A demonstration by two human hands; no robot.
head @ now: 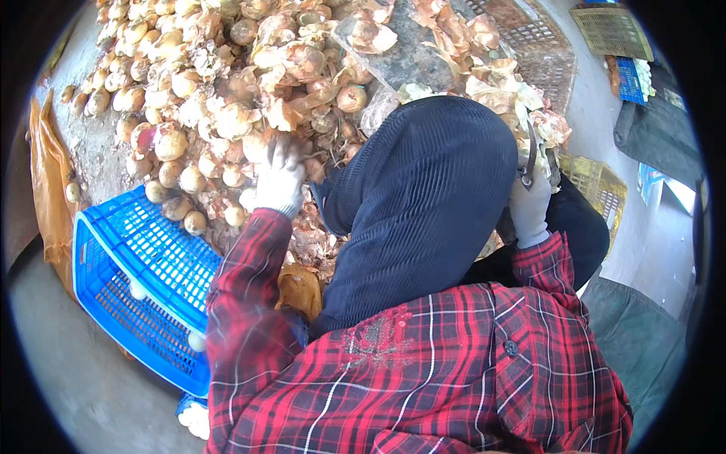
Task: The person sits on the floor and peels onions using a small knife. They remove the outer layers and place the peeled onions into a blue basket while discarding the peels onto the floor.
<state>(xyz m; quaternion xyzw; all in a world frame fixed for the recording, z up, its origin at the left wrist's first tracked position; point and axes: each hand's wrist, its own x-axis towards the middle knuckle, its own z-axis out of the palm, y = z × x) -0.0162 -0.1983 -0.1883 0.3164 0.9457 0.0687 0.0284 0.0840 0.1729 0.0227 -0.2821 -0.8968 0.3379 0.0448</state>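
My left hand [279, 177], in a white glove, reaches into a large heap of onions [170, 142] with dry brown skins. Its fingers are blurred against onions and loose skins, and whether they grip one cannot be told. My right hand [530, 211], also gloved, is beyond my raised knee and closed on a tool with a narrow curved metal blade [532, 148]. The blade points up beside a mass of loose onion skins [499, 85]. My knee in dark ribbed cloth [431, 187] stands between the two hands and hides the ground there.
A blue plastic crate [142, 238] lies tilted at the left, with a white peeled onion [138, 289] in it. An orange mesh sack [48, 181] lies beyond. Brown [539, 45] and yellow [595, 181] crates stand at the right, with dark green cloth [635, 329] nearer me.
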